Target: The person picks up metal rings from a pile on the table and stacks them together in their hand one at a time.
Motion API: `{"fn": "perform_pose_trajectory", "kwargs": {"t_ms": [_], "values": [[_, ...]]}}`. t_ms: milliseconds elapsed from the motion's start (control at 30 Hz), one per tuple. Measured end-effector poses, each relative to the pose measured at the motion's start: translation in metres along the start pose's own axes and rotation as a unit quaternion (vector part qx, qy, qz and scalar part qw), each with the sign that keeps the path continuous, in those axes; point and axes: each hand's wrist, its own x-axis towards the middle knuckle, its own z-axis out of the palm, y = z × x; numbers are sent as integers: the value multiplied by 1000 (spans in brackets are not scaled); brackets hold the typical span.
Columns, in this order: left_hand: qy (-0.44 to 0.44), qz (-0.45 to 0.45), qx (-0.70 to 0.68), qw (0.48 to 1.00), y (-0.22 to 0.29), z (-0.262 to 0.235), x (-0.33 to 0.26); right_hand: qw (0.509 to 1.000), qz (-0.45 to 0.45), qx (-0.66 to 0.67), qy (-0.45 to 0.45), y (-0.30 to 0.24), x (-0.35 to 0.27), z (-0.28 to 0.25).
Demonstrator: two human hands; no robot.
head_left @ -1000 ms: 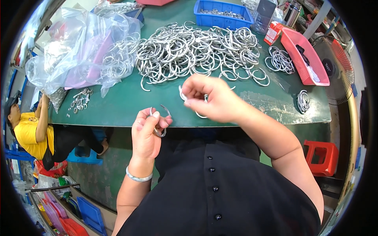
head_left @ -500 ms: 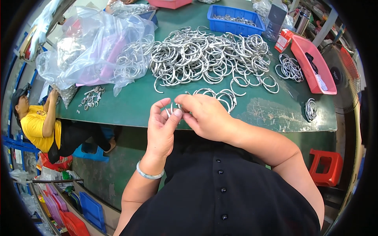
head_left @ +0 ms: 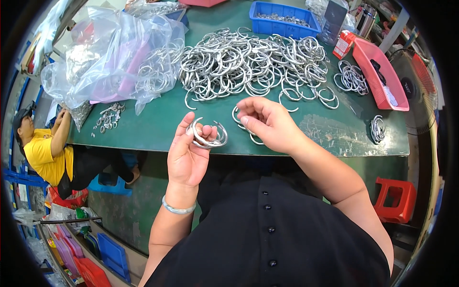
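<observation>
Several silver open-ended bangles (head_left: 209, 142) are gathered in my left hand (head_left: 187, 160), fingers curled through and around them, just above the table's front edge. My right hand (head_left: 272, 125) is apart from it, over a few more bangles (head_left: 253, 138) near the front of the green table (head_left: 334, 129). Its thumb and fingers are bent but parted; its palm covers part of those bangles, and whether it touches them is hidden. Beyond both hands lies a big heap of similar bangles (head_left: 239, 62).
A clear plastic bag (head_left: 114, 57) covers the left side, with small metal pieces (head_left: 110, 117) before it. A blue bin (head_left: 284, 12) stands behind the heap; a pink basket (head_left: 394, 93) and smaller bangle piles (head_left: 351, 78) lie right. A person in yellow (head_left: 43, 155) sits at far left.
My hands have separated: the left has drawn down and left, turning palm up with the bangles, while the right has moved right to the loose bangles at the front.
</observation>
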Motion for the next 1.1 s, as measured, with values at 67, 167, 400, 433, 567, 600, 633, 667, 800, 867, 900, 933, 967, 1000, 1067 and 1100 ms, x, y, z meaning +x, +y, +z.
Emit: {"fn": "perform_pose_trajectory", "kwargs": {"t_ms": [67, 167, 400, 433, 567, 600, 633, 667, 800, 867, 900, 933, 967, 1000, 1067, 1100], "values": [[-8, -9, -36, 999, 1, -7, -1, 992, 103, 45, -61, -12, -4, 1], [-30, -22, -93, 995, 0, -11, 0, 955, 214, 158, -130, -16, -10, 9], [-84, -33, -128, 988, 1, -14, -1, 939, 195, 266, -99, -19, -12, 17], [-84, -33, -128, 988, 1, -14, -1, 935, 186, 285, -96, -18, -13, 18], [-87, -24, -134, 987, 2, -13, -3, 936, 177, 291, -88, -21, -14, 21], [-102, -21, -132, 986, 2, -12, -3, 938, 165, 290, -89, -20, -14, 22], [-102, -21, -132, 986, 2, -12, -4, 941, 155, 289, -90, -19, -15, 22], [-106, -16, -123, 987, 2, -11, -4, 941, 155, 288, -90, -19, -15, 22], [-112, -5, -100, 989, 2, -6, -6, 945, 136, 283, -91, -18, -16, 22], [-114, -7, -97, 989, 1, -8, -7, 949, 127, 275, -93, -15, -16, 20], [-115, -8, -93, 989, 1, -8, -7, 970, 97, 205, -90, -13, -14, 16], [-117, -11, -95, 988, 1, -9, -7, 985, 68, 132, -84, -10, -10, 10], [-93, -11, -84, 992, 1, -10, -6, 995, 44, 70, -46, -10, -7, 3], [-68, -10, -72, 995, 2, -11, -6, 999, 32, -17, -8, -9, -2, -7], [-44, -9, -63, 997, 2, -13, -6, 980, 1, -196, 35, -9, 7, -29], [-19, -8, -51, 999, 1, -14, -6, 957, -19, -286, 43, -9, 9, -40]]}}
